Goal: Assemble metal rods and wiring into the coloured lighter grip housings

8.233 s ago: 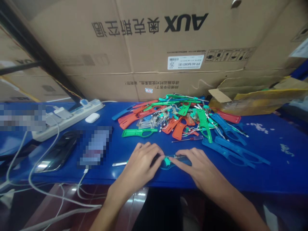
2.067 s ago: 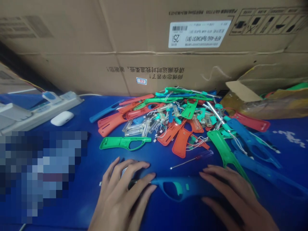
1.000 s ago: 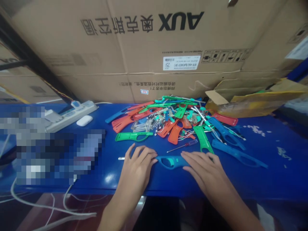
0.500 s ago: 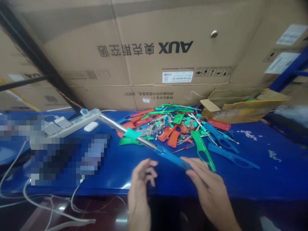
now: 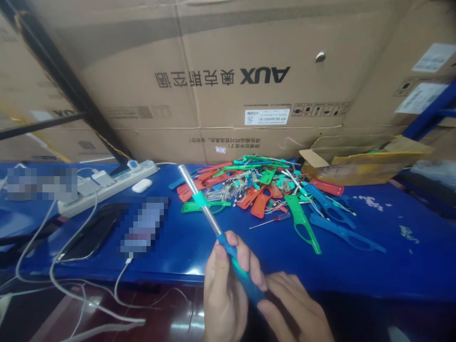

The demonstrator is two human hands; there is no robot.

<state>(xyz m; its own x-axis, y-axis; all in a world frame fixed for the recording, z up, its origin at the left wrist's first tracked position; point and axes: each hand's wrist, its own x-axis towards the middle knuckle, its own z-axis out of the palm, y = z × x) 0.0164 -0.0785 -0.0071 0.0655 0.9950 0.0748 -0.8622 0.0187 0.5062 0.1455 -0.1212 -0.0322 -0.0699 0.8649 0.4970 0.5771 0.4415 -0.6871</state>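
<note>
Both my hands hold one assembled piece in front of the blue table's near edge: a blue plastic handle [image 5: 239, 273] with a silver metal tube [image 5: 198, 195] that sticks up and to the left and carries a teal ring. My left hand [image 5: 226, 289] wraps its fingers round the handle's upper part. My right hand [image 5: 290, 311] grips the handle's lower end. Behind them a pile of orange, green and blue handle shells [image 5: 263, 192] with wires and small clear parts lies on the table [image 5: 374, 256].
A small red-handled screwdriver [image 5: 270, 220] lies by the pile. At the left are a white power strip [image 5: 107, 185], a white earbud case [image 5: 141, 185], a dark phone [image 5: 90, 232] and cables. Big cardboard boxes [image 5: 228, 71] wall the back; a torn box [image 5: 363, 161] sits at right.
The blue handle lay flat on the table under both hands. It has since been lifted off the table toward me, its metal tube swinging upright, and both hands closed round the handle.
</note>
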